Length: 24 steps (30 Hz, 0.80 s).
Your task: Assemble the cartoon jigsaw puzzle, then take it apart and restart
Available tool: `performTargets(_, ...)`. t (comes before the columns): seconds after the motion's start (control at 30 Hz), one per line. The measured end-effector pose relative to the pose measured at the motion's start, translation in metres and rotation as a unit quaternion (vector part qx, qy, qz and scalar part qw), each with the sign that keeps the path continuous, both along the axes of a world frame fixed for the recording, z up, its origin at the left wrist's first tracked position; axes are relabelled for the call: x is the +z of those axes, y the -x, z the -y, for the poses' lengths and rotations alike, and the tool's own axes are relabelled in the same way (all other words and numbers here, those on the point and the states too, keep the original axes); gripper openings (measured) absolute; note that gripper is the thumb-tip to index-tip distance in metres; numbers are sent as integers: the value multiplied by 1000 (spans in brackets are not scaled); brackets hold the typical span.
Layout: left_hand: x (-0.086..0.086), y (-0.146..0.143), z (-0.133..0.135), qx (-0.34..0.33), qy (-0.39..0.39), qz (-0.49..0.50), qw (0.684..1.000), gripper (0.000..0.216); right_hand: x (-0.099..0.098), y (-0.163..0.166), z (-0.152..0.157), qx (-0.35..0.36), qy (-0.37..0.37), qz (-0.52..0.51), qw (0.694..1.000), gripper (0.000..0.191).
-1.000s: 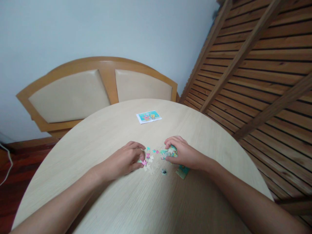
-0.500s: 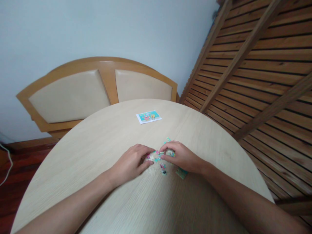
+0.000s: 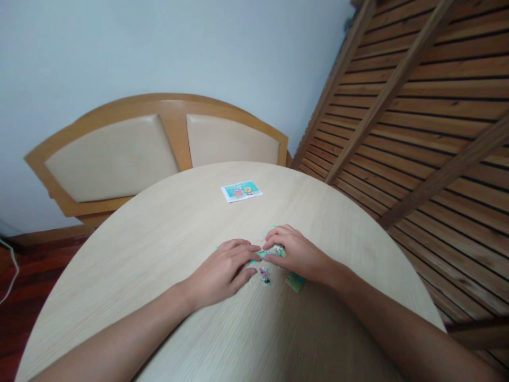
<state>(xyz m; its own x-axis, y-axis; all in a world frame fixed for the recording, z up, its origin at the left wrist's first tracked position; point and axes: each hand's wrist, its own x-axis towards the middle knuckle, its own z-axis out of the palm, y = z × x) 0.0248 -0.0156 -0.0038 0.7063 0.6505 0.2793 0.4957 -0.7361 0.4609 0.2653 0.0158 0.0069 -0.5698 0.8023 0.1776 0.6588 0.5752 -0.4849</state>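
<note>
Small jigsaw puzzle pieces in teal, pink and white lie in a cluster between my hands. My left hand (image 3: 222,271) rests low over the pile's left side, palm down, fingers outstretched and thumb apart, covering pieces beneath it. My right hand (image 3: 293,252) is curled, its thumb and index finger pinching at a puzzle piece (image 3: 262,255) in the cluster; the fingertips partly hide it. Colourful pieces (image 3: 280,250) show inside the curve of that hand. Just below lies a pink and dark puzzle piece group (image 3: 264,276). A green puzzle section (image 3: 295,281) sits under my right wrist.
A picture card (image 3: 242,191) with cartoon figures on teal lies farther back on the round wooden table (image 3: 167,223). Behind the table stands a padded wooden headboard (image 3: 175,132). A slatted wooden panel (image 3: 417,132) leans along the right side.
My left hand has shifted right and flattened over the pale pieces that showed beside it. My right fingertips have moved slightly down to the cluster.
</note>
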Motion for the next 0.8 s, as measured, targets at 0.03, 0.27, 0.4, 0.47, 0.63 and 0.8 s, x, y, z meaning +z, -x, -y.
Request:
performTargets(0.03,0,0,0,-6,0,-3,1000,30,0,1,0,5,4,-6,1000,12)
performTargets(0.27,0,1,0,8,30,78,996,35,-6,7,2,9,2,-41,999,19)
performTargets(0.4,0,0,1,4,66,142,988,35,-9,11,3,21,-5,-100,995,11)
performTargets(0.47,2,0,1,23,77,160,984,33,-9,12,2,22,4,-123,992,12)
performTargets(0.63,4,9,-6,117,105,127,979,27,2,1,-3,34,0,-43,999,13)
performTargets(0.8,6,20,-9,45,5,24,999,29,21,-13,0,33,20,46,998,25)
